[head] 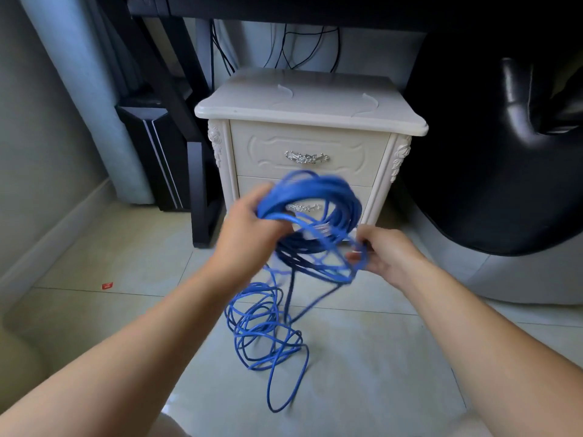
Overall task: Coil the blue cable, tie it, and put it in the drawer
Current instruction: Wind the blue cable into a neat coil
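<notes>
A long blue cable (pixel 315 197) is partly wound into a round coil held in the air in front of a cream nightstand. My left hand (pixel 249 225) grips the coil at its left side. My right hand (pixel 381 250) pinches a strand of the cable at the coil's lower right. The loose remainder of the cable (pixel 268 326) hangs down and lies tangled on the tiled floor between my arms. Both nightstand drawers, the upper (pixel 309 152) and the lower (pixel 252 187), are closed; the coil hides much of the lower one.
The nightstand (pixel 309 102) stands under a dark desk with black wires behind it. A black computer tower (pixel 151 152) and desk leg (pixel 202 190) are at left, a black leather chair (pixel 504 137) at right. A small red scrap (pixel 107 285) lies on the floor.
</notes>
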Tool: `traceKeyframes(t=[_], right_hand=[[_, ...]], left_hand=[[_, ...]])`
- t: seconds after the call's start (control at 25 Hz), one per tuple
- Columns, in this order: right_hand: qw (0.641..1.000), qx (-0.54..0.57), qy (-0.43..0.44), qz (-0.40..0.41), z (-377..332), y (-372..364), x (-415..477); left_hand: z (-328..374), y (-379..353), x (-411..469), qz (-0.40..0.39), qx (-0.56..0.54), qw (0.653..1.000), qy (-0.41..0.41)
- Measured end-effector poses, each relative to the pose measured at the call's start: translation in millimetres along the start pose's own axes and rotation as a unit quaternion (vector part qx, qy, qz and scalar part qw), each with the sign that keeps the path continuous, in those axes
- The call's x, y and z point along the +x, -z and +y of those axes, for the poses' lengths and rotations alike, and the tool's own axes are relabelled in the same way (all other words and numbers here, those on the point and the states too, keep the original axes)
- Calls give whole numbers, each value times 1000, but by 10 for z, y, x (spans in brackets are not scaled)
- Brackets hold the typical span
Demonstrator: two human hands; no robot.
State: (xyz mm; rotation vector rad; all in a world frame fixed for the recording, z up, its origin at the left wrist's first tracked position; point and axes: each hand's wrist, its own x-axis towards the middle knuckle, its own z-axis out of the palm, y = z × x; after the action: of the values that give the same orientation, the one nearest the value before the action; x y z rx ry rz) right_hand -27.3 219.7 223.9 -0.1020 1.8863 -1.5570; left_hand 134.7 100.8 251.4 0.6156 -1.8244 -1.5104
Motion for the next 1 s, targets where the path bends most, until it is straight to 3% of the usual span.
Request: traceKeyframes(t=[0.08, 0.12, 0.24, 0.32, 0.4, 0.52, 0.72, 1.0], right_hand=[[999, -29, -16, -14, 45, 65, 77], [998, -66, 1, -20, 46, 65, 99], [981, -164, 104, -11, -28, -20, 69], [975, -140, 173, -18, -97, -87, -25], [974, -75, 164, -136, -165, -146, -116], [957, -47, 119, -259, -218, -247, -358], [915, -144, 211, -312, -57, -352, -681], [935, -189, 219, -206, -4, -489, -706]], left_hand=[[27, 148, 125, 1, -166, 985, 50], [15, 199, 164, -2, -184, 980, 74], [-94, 194, 190, -11, -118, 986, 116], [-135, 148, 177, -41, -100, 986, 125], [-123, 114, 178, -62, -79, 986, 130], [-175, 77, 235, -2, 22, 992, 128], [-296, 96, 325, 122, 202, 970, 51], [-225, -51, 341, 171, 304, 937, 26]])
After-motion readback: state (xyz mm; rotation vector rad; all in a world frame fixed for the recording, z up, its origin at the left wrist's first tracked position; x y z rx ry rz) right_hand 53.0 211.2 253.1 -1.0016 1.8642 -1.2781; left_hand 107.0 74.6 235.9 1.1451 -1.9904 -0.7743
